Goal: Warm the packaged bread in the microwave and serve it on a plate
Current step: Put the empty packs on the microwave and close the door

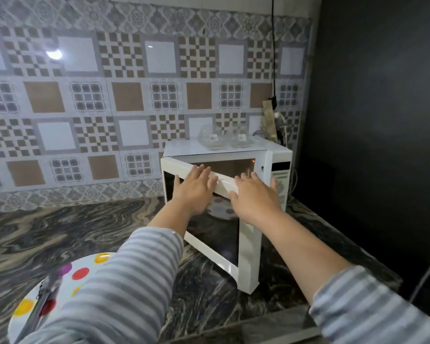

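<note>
Looking for the packaged bread, you cannot see it; it may sit inside the microwave (233,155), whose door (209,219) hangs half open. Your left hand (194,192) and right hand (256,197) rest flat on the door, fingers spread, gripping nothing. Serving remains: the spotted plate (67,276) waits on the bench (85,219).

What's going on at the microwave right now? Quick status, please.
Both hands open: left hand and right hand flat on the microwave door, door ajar. Bread not visible. Dotted plate waits on counter. Nothing in the way.
</note>
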### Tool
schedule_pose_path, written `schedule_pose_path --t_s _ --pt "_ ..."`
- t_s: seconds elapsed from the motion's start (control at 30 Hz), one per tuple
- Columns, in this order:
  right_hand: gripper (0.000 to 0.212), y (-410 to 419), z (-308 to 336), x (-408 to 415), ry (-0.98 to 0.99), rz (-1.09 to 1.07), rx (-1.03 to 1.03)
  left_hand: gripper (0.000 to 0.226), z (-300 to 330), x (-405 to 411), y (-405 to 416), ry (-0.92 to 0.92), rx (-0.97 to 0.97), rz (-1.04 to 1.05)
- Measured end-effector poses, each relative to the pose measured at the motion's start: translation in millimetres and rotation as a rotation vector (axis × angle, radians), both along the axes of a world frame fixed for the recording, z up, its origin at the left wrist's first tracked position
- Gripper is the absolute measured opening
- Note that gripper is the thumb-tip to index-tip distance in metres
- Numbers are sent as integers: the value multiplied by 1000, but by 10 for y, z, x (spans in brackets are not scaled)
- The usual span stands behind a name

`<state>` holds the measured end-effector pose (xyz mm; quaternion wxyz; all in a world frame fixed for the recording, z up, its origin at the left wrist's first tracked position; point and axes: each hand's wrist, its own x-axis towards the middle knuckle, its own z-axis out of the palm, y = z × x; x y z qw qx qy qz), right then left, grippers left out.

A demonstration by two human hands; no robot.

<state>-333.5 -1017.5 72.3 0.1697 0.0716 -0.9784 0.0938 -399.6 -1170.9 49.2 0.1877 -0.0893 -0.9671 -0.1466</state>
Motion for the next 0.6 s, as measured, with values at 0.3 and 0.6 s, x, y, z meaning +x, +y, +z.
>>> schedule_pose_path --t_s 0.3,0.6 --pt "52 868 -87 -1184 14 -52 117 64 -161 -651 635 67 -68 169" --pt "62 1271 -57 -2310 -16 91 98 73 -234 -1280 1076 121 -111 407"
